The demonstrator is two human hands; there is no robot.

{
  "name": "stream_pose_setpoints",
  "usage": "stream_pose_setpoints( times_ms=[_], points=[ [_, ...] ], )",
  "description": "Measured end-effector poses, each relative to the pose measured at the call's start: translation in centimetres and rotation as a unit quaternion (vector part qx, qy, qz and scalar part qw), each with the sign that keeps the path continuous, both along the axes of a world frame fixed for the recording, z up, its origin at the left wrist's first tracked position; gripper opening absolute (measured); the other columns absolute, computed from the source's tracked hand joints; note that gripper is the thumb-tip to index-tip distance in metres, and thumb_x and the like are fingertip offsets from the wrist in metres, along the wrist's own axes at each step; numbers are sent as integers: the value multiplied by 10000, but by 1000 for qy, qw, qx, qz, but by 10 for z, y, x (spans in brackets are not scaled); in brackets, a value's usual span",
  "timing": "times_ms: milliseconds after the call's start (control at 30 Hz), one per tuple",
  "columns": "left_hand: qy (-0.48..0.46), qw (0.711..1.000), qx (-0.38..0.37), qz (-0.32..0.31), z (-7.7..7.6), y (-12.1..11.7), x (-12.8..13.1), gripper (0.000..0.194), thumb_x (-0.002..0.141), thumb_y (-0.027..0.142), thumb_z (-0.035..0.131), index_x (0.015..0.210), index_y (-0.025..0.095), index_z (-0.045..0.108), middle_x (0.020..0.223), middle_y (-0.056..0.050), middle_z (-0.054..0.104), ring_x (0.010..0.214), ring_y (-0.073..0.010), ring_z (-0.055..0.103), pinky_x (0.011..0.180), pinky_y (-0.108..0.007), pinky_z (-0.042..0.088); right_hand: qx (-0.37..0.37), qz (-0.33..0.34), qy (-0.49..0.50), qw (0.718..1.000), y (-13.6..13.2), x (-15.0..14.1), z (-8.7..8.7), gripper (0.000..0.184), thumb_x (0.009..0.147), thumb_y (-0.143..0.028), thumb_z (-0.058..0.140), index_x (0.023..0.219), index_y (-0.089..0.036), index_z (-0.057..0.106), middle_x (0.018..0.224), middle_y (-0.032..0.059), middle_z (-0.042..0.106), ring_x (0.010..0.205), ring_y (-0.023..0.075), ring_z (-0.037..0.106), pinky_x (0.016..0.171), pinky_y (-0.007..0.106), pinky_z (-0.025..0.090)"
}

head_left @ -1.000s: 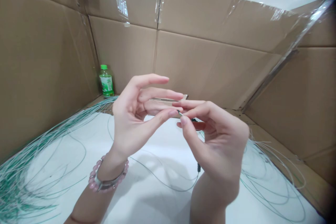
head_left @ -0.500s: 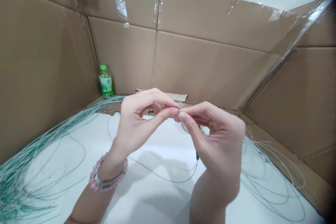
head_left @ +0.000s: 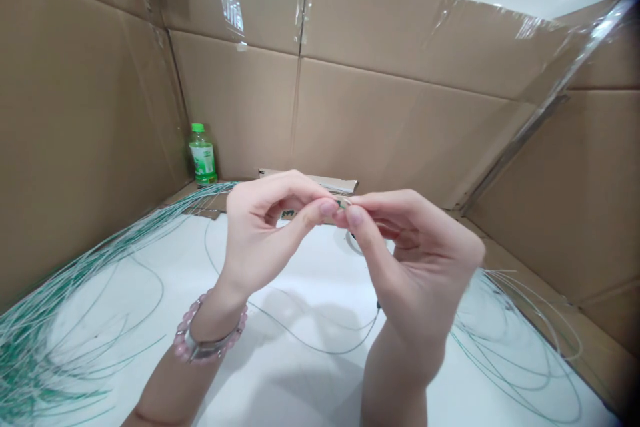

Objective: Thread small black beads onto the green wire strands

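Observation:
My left hand (head_left: 265, 230) and my right hand (head_left: 415, 253) meet fingertip to fingertip above the white surface. Each pinches thumb against forefinger on a thin wire (head_left: 349, 201), of which a short pale bit shows between the tips. A patch of dark green shows beside it; I cannot tell whether it belongs to the wire or lies behind. Below the hands a thin grey cable (head_left: 320, 349) hangs or lies in a curve, ending at a small dark piece (head_left: 379, 305) partly hidden by my right wrist. A pink bead bracelet (head_left: 183, 340) circles my left wrist.
A large bundle of green and white wires (head_left: 45, 353) spreads along the left edge, with more loose wires (head_left: 520, 373) at right. A green-capped bottle (head_left: 202, 157) stands in the back left corner. Cardboard walls (head_left: 400, 133) enclose the white surface (head_left: 290, 393).
My fingertips have drawn slightly apart, so more shows between them. My right hand has shifted a little to the right and turned; my left hand has barely moved.

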State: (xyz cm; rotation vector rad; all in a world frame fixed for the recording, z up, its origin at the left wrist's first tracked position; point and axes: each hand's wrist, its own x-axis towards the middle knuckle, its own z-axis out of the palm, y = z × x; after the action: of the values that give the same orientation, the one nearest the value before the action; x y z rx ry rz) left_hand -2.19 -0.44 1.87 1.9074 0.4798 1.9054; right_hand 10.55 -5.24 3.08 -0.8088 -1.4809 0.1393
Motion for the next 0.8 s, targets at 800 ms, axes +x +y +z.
stream_pose_setpoints(
  times_ms=[800],
  points=[
    [30,998,38,45,1,-3,0,66,753,185,679,695,205,654,657,1,666,570,-115,584,502,-244,485,41,-137,-126,982,-5,4,0,156,787,-131,577,747,-272,633,686,9,618,632,163,583,549,305,507]
  ],
)
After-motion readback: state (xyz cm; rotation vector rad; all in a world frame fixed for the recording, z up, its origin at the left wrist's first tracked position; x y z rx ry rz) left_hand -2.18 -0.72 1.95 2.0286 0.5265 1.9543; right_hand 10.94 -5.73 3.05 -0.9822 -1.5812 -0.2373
